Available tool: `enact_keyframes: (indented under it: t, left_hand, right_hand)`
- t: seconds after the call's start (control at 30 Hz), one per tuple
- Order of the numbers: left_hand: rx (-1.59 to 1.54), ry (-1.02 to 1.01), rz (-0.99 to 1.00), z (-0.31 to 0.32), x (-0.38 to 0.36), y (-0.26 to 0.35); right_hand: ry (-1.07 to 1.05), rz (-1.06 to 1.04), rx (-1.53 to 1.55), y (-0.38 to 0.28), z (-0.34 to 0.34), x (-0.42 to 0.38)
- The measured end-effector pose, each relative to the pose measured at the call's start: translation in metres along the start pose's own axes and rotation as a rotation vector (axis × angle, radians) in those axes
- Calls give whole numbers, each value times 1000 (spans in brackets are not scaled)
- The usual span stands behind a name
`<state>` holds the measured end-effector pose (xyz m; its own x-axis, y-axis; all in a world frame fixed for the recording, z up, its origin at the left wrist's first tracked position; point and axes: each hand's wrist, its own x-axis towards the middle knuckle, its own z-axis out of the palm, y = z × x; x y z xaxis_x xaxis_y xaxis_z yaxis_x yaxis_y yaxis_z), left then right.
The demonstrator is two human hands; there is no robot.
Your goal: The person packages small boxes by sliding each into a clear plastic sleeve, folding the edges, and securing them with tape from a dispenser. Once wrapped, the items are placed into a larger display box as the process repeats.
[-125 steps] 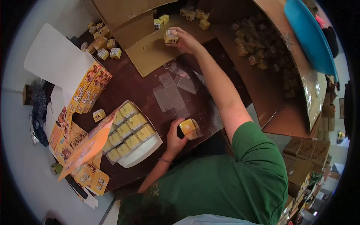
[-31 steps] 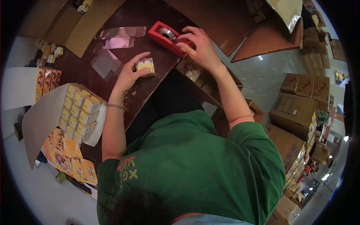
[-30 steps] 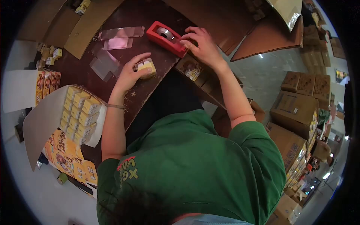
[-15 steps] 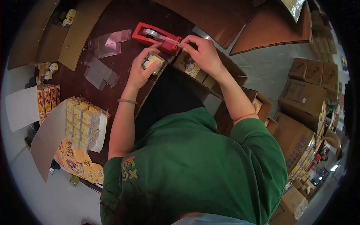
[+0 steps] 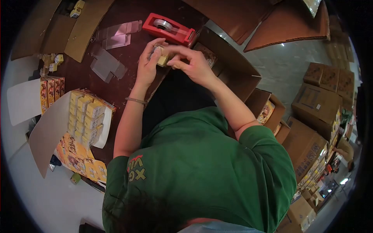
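Near the table's edge, my left hand (image 5: 147, 64) is closed around a small yellow box (image 5: 162, 59) in clear plastic packaging. Right beside it, my right hand (image 5: 192, 64) reaches in with thumb and fingers pinched at the box's side. Those fingers are partly blurred, and whatever lies between them is too small to make out. Just beyond both hands stands a red tape dispenser (image 5: 170, 30) holding a roll of clear tape (image 5: 163, 25). Flattened clear plastic boxes (image 5: 107, 66) lie on the dark table to the left of my left hand.
A white-lined display carton (image 5: 50, 116) with stacked small yellow boxes (image 5: 86, 112) is at the left. Open cardboard boxes stand at the upper left (image 5: 79, 35) and beside my right arm (image 5: 241, 73). Brown cartons (image 5: 316, 97) are piled at the far right.
My right hand has moved from the tape dispenser's cutting end, leftward and toward me, to the small box in my left hand. My left hand still grips the box.
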<state>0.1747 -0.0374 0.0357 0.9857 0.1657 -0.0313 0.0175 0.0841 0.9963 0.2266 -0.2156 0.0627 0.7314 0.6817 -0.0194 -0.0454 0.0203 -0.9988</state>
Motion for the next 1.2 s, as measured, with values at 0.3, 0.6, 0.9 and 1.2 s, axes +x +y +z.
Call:
enact_keyframes:
  t: [0.3,0.6,0.9,1.2]
  left_hand:
    - [52,-67,6,-12,-8,2]
    - [-784,124,52,-9,-41,4]
    - [83,-79,50,-21,7,7]
    - [223,-152,95,6,28,20]
  right_hand:
    - [123,182,31,39,16,11]
    - [158,-29,-69,16,25,-9]
    - [208,-508,-845,-21,-38,33]
    - [216,-385,-761,6,-74,55]
